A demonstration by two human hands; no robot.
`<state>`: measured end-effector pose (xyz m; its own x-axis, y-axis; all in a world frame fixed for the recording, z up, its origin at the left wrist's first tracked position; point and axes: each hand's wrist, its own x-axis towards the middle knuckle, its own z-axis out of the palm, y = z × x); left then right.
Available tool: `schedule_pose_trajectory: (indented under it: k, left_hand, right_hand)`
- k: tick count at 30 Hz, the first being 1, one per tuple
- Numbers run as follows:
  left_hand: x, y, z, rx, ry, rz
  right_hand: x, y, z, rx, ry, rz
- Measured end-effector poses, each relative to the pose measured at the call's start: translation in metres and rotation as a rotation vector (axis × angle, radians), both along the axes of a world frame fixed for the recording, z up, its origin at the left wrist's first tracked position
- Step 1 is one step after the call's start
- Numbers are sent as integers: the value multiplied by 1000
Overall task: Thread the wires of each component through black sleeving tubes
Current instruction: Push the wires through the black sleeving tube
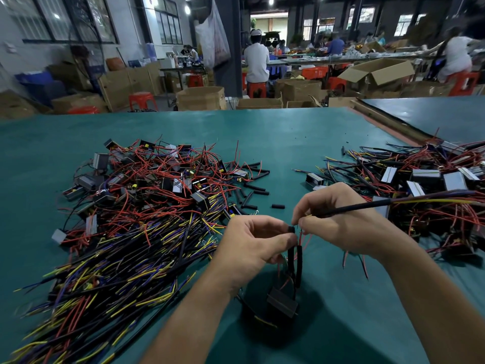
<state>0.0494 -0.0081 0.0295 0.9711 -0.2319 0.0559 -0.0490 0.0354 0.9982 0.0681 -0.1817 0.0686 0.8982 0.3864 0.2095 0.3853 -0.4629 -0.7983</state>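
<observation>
Left grip (258,240) pinches black sleeving tube (298,261); right grip (341,222) pinches red wires (305,236). Bare counter (283,137) mid-frame, between left pile (147,195) and right pile (420,185), reaching far edge.

On the table (275,132) a left heap (147,190) and a right heap (425,179) of wired components are laid; tubes (256,187) are scattered between.

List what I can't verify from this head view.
All head view.
1. Whether the thin red wires have entered the short black sleeving tube: fingertips of the left hand and right hand cover its mouth.
2. The black box-shaped component below: dark, blurred.
3. The tangled pile of coloured wires: blurred, cut by bottom-left edges.
</observation>
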Motion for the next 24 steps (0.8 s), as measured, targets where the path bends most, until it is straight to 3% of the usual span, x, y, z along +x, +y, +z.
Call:
schedule_pose_trajectory:
  k: [5,10,24]
  left_hand:
    - [-2,-1,-1,34,-61,20]
    - [0,1,-1,36,-61,70]
    - [3,-2,-3,23,-123,132]
  right_hand:
    - [0,0,-1,31,-15,20]
    - [1,-2,-4,190,25,16]
    - [0,1,-2,239,22,-5]
